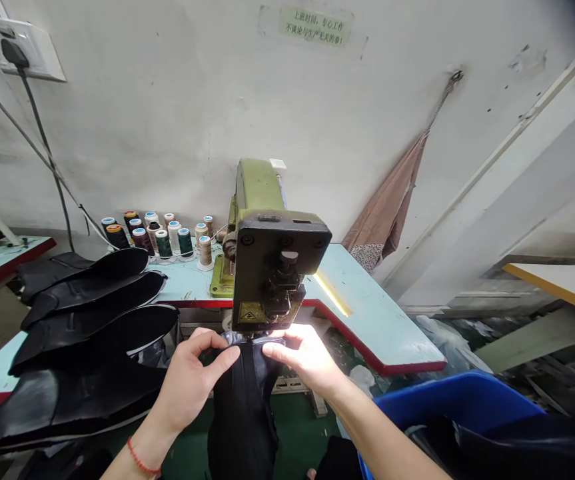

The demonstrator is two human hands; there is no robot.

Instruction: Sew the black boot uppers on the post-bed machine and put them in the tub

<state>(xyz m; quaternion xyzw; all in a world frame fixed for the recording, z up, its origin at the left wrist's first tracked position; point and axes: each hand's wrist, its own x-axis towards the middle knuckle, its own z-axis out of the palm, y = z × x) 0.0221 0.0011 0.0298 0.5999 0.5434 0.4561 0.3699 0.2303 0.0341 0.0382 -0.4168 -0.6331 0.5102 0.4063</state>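
Observation:
A black boot upper [246, 407] hangs below the head of a green sewing machine [262, 187], its top edge up at the needle area. My left hand [194, 370] pinches that edge on the left side between thumb and fingers. On the right side my right hand [304, 357] grips the same edge, thumb on the near face. The dark front plate [281, 267] of the machine head stands just above both hands. It hides the exact spot where the upper meets the needle.
Several black boot uppers [92, 340] are piled on the left. Thread spools [162, 233] stand behind them on the light-blue table [382, 320] with its red edge. A blue bin [457, 393] holding dark pieces is at lower right. A brown cloth [392, 193] hangs on the wall.

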